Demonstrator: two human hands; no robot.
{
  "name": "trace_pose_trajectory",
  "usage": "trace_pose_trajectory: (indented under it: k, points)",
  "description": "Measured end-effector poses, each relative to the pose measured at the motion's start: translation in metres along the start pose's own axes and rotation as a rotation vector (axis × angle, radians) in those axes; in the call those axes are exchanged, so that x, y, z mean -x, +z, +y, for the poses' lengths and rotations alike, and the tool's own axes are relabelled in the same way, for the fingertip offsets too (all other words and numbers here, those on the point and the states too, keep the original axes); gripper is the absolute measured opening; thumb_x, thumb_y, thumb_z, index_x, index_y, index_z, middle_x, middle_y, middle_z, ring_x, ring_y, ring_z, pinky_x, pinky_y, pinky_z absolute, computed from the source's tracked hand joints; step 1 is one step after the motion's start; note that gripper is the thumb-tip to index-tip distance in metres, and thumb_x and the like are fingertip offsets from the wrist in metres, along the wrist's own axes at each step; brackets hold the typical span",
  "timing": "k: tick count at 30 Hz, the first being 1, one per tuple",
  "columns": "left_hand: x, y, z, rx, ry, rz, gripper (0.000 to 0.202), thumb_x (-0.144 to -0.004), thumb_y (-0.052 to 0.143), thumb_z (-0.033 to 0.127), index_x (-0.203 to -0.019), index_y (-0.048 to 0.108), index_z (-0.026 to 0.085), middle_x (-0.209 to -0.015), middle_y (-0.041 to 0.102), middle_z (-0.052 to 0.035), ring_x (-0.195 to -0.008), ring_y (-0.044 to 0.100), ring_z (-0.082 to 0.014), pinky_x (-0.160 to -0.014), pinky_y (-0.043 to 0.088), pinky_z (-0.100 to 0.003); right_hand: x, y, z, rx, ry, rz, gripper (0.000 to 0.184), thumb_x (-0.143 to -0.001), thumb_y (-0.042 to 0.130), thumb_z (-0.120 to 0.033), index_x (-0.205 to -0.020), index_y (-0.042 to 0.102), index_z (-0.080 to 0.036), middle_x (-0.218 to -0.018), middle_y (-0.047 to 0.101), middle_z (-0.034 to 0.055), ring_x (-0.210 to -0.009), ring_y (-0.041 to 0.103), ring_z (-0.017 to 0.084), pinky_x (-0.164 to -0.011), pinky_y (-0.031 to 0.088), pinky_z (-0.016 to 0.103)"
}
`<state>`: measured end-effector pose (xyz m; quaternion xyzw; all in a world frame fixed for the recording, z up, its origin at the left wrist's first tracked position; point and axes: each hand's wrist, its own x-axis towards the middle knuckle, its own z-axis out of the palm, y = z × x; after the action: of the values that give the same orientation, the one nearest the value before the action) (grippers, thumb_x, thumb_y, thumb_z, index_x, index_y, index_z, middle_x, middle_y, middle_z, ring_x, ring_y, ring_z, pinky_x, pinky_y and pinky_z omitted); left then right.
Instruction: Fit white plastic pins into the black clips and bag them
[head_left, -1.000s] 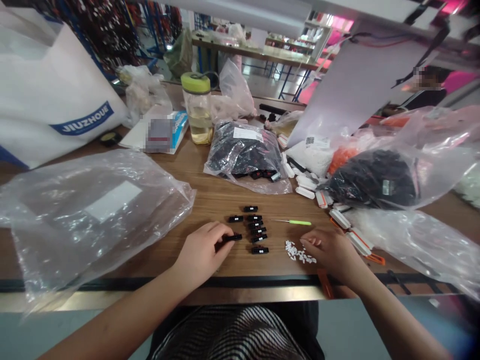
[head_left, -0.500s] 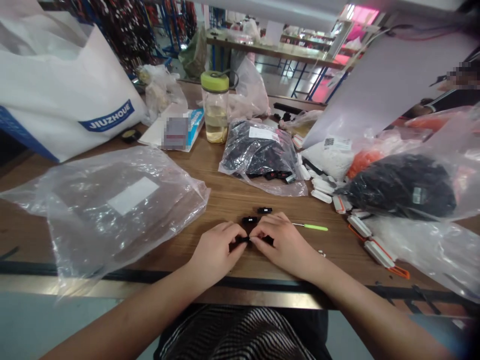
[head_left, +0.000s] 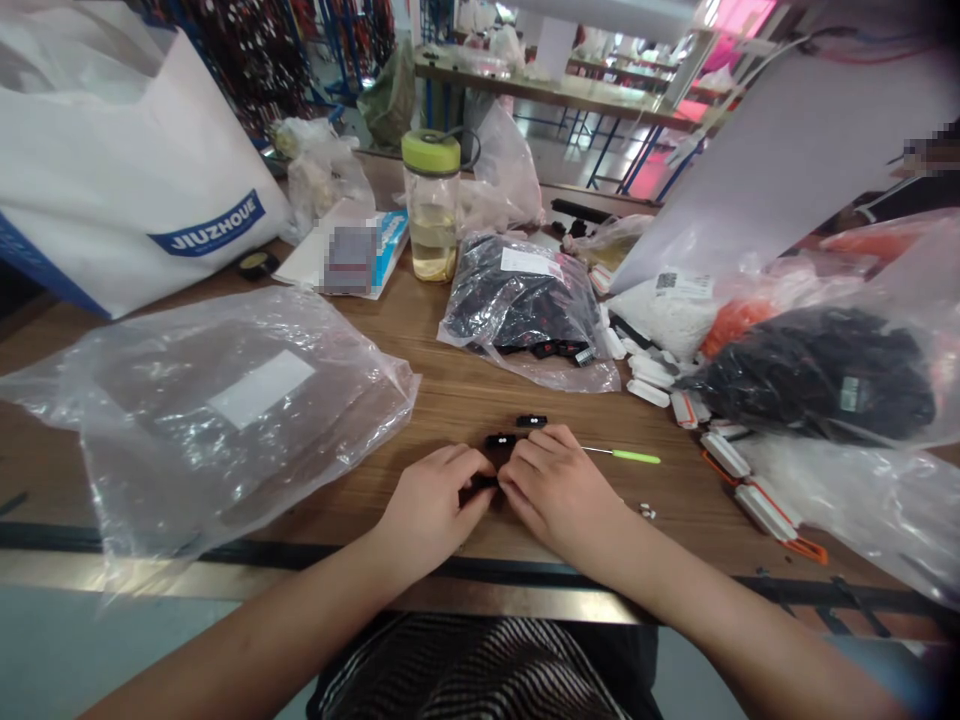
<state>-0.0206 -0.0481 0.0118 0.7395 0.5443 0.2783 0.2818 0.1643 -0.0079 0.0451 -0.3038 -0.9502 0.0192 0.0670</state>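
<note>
My left hand (head_left: 431, 505) and my right hand (head_left: 559, 490) meet fingertip to fingertip over the wooden table (head_left: 450, 400), both pinched on one small black connector (head_left: 484, 482) between them. Two more black connectors (head_left: 501, 439) (head_left: 531, 421) lie just beyond my fingers; the rest of that row is hidden under my right hand. A thin tool with a green handle (head_left: 634, 456) lies to the right of my right hand. A few tiny white pieces (head_left: 646, 511) show by my right wrist.
A large clear plastic bag (head_left: 225, 400) covers the left of the table. A bag of black parts (head_left: 525, 300), a green-lidded bottle (head_left: 431, 205), a white tote bag (head_left: 127, 170) and more bags of black, orange and white parts (head_left: 817, 370) stand behind and right. White and orange connectors (head_left: 750, 490) lie at the right.
My right hand left the small white pieces and came across to join the left hand on the black connector. The view shifted slightly; the left hand stayed pinched.
</note>
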Motion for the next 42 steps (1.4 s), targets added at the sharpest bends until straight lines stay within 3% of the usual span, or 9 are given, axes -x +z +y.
trace_pose_trajectory:
  k: [17,22,26,29,32,36,39,42]
  points:
    - [0.002,0.003,-0.002,-0.015,-0.006,0.022,0.009,-0.084,0.066,0.014,-0.089,0.062,0.021,-0.081,0.064,0.0011,-0.074,0.061,-0.0166,-0.069,0.049,-0.030,0.012,-0.009,-0.002,-0.099,0.031,0.030,0.022,-0.090,0.054,-0.015,-0.092,0.075,-0.020,-0.077,0.068,0.0052,-0.079,0.056,0.021,-0.082,0.034,0.038]
    - [0.003,0.002,-0.004,-0.002,0.008,0.016,0.007,-0.086,0.064,0.017,-0.090,0.063,0.022,-0.079,0.062,0.0016,-0.073,0.059,-0.0165,-0.070,0.048,-0.031,0.043,-0.028,0.034,-0.141,0.228,0.088,0.023,-0.095,0.052,-0.025,-0.090,0.075,-0.022,-0.087,0.073,0.0047,-0.084,0.062,0.020,-0.082,0.037,0.036]
    - [0.003,0.001,-0.004,-0.007,0.014,0.009,0.007,-0.086,0.063,0.016,-0.090,0.063,0.021,-0.078,0.061,0.0015,-0.072,0.058,-0.0160,-0.069,0.047,-0.030,0.084,-0.040,0.067,-0.122,0.418,-0.045,0.026,-0.091,0.054,-0.026,-0.073,0.073,-0.021,-0.076,0.072,0.0056,-0.074,0.063,0.020,-0.075,0.041,0.033]
    - [0.003,0.002,-0.005,-0.013,0.014,0.000,0.005,-0.087,0.062,0.017,-0.090,0.062,0.021,-0.077,0.061,0.0015,-0.072,0.058,-0.0159,-0.069,0.046,-0.030,0.102,-0.039,0.074,-0.209,0.486,-0.133,0.028,-0.090,0.054,-0.027,-0.070,0.073,-0.022,-0.069,0.071,0.0038,-0.066,0.062,0.018,-0.067,0.042,0.030]
    - [0.003,0.003,-0.007,-0.010,0.012,-0.002,0.004,-0.088,0.062,0.019,-0.091,0.062,0.021,-0.077,0.060,0.0016,-0.072,0.057,-0.0158,-0.068,0.045,-0.030,0.107,-0.030,0.071,-0.255,0.461,-0.175,0.027,-0.091,0.053,-0.028,-0.074,0.074,-0.023,-0.074,0.073,0.0029,-0.069,0.064,0.018,-0.070,0.043,0.030]
    - [0.002,0.002,-0.006,-0.009,0.005,0.004,0.003,-0.087,0.062,0.021,-0.090,0.063,0.021,-0.075,0.060,0.0018,-0.071,0.056,-0.0153,-0.067,0.044,-0.029,0.104,-0.018,0.067,-0.080,0.423,-0.188,0.025,-0.091,0.054,-0.022,-0.075,0.073,-0.022,-0.080,0.074,0.0046,-0.080,0.065,0.020,-0.081,0.040,0.035]
    - [0.002,0.002,-0.005,-0.012,0.002,-0.001,0.002,-0.087,0.063,0.020,-0.090,0.063,0.021,-0.075,0.060,0.0017,-0.071,0.056,-0.0155,-0.067,0.044,-0.029,0.104,-0.016,0.068,0.034,0.335,-0.202,0.024,-0.091,0.054,-0.019,-0.075,0.072,-0.021,-0.079,0.073,0.0052,-0.079,0.064,0.021,-0.080,0.036,0.036]
    - [0.002,0.002,-0.006,-0.011,0.004,0.000,0.003,-0.087,0.063,0.020,-0.089,0.062,0.021,-0.076,0.060,0.0017,-0.072,0.056,-0.0156,-0.068,0.043,-0.029,0.109,-0.016,0.073,-0.011,0.281,-0.171,0.028,-0.095,0.051,-0.022,-0.079,0.074,-0.022,-0.079,0.073,0.0052,-0.077,0.064,0.019,-0.079,0.038,0.035]
